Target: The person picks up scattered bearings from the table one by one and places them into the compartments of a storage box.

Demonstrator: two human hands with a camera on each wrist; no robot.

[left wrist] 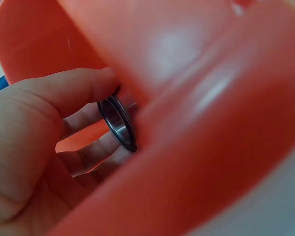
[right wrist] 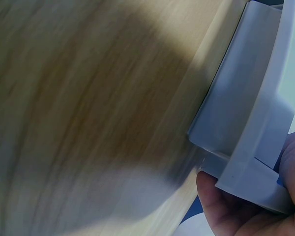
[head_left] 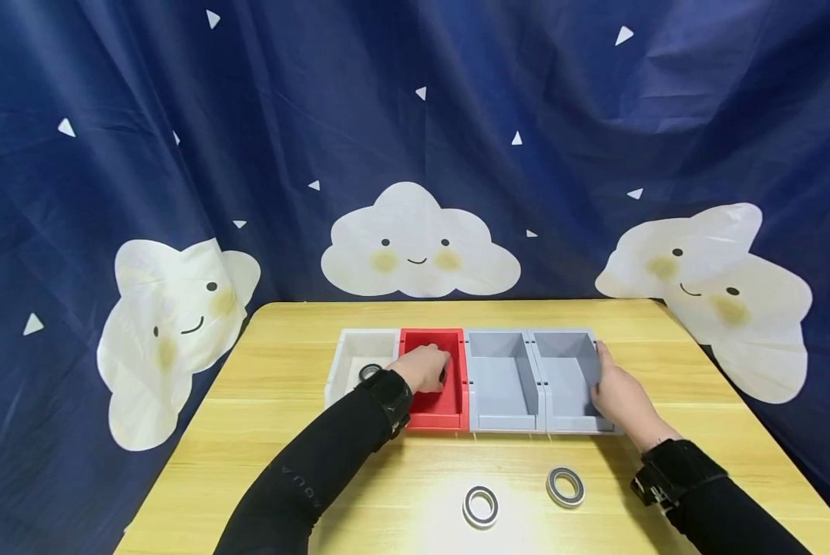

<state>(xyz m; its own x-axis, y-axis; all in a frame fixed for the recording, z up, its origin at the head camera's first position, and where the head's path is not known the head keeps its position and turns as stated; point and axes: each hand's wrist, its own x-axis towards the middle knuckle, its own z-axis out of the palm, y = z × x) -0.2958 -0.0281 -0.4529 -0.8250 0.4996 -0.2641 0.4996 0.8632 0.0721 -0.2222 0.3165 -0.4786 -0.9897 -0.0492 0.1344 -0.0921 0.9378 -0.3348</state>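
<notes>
My left hand [head_left: 423, 368] reaches down into the red bin [head_left: 434, 422]. Between its thumb and fingers it pinches a dark-rimmed ring bearing [left wrist: 117, 124], which stands on edge close to the red wall in the left wrist view; the head view mostly hides this bearing behind the fingers. At the right end of the row, my right hand [head_left: 623, 397] grips the outer side wall of a grey bin [head_left: 566, 378]. In the right wrist view, the thumb and fingers [right wrist: 214, 196] lie on either side of that wall.
A white bin [head_left: 347, 361] at the row's left end has a bearing [head_left: 368, 369] inside. Another grey bin [head_left: 499, 378] sits between the red one and the right-hand grey one. Two bearings lie on the wooden table [head_left: 262, 462] in front. Behind hangs a blue curtain [head_left: 415, 62].
</notes>
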